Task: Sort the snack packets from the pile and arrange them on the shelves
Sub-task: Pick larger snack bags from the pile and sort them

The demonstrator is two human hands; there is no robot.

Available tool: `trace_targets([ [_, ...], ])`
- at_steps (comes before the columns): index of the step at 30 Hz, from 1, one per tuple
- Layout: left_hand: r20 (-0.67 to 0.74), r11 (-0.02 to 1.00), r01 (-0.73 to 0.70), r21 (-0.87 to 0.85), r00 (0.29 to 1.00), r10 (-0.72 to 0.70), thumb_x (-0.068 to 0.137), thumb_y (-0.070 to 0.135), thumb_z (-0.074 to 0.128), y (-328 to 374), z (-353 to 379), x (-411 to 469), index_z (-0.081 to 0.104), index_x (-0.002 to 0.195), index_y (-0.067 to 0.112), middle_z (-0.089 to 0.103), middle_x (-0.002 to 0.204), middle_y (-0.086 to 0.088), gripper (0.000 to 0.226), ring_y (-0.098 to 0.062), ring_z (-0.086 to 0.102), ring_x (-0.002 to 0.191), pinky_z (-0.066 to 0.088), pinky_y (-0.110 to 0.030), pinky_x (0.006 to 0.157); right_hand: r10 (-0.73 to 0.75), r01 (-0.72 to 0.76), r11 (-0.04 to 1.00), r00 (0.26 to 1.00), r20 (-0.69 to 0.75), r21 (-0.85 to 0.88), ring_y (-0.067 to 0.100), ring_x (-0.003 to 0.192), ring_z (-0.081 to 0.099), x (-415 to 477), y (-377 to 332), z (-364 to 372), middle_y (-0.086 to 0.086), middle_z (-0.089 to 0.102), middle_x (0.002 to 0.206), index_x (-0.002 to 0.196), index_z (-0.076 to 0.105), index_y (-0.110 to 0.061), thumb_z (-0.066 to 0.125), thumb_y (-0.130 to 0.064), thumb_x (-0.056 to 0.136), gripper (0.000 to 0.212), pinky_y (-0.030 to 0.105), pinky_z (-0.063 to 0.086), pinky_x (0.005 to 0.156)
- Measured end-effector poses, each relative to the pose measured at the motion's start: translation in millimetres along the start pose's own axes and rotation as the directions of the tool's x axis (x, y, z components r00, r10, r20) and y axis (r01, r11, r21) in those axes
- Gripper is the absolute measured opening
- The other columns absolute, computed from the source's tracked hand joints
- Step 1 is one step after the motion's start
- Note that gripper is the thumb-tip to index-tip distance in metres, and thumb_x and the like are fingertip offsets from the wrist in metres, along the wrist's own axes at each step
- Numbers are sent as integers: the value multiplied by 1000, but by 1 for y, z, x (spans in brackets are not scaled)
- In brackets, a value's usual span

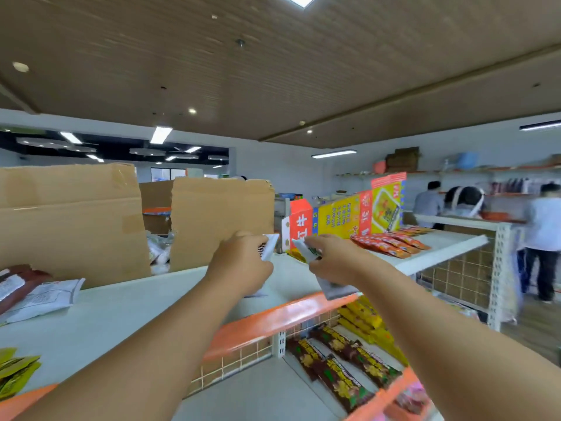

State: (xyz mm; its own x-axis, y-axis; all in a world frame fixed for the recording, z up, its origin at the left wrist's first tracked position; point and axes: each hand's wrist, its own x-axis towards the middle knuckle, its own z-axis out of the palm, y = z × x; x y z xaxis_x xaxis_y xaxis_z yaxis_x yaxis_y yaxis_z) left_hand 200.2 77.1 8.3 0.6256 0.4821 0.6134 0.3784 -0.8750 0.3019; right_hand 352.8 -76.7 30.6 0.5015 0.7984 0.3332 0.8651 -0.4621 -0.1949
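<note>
Lying on lower shelf [258,390]: brown packets [340,369] in rows at 5 o'clock, with yellow packets [364,322] behind them.
Left hand [239,262]: fingers curled round a white packet [270,246], held over the top shelf [136,305] at centre.
Right hand [331,262]: grips a grey-white packet [335,291], just beside the left.
Top shelf surface: white with an orange front strip [273,317]; loose packets [42,296] at 9 o'clock; red packets [391,241] at 2 o'clock.
Cardboard boxes [69,220]: open, 10 to 12 o'clock.
Room: slatted brown ceiling [273,71]; blurred people [543,229] at 3 o'clock.
</note>
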Motion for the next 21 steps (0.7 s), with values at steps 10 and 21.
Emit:
trace_targets([
  [10, 144, 955, -204, -216, 961, 238, 83, 24, 67, 183, 110, 3, 66, 131, 26, 57, 136, -2, 48, -26, 55, 119, 49, -36, 92, 230, -231, 973, 972, -40, -30, 30, 93, 56, -88, 172, -33, -4, 51, 98, 98, 48, -30, 57, -37, 90, 13, 42, 48, 76],
  [21, 260, 921, -287, -262, 898, 354, 91, 32, 65, 355, 259, 3, 51, 148, 29, 42, 155, 1, 59, -21, 42, 138, 38, -32, 108, 468, -468, 881, 884, -19, -64, 32, 124, 50, -161, 380, -53, 4, 42, 148, 152, 36, -29, 55, -42, 93, 64, 43, 46, 100],
])
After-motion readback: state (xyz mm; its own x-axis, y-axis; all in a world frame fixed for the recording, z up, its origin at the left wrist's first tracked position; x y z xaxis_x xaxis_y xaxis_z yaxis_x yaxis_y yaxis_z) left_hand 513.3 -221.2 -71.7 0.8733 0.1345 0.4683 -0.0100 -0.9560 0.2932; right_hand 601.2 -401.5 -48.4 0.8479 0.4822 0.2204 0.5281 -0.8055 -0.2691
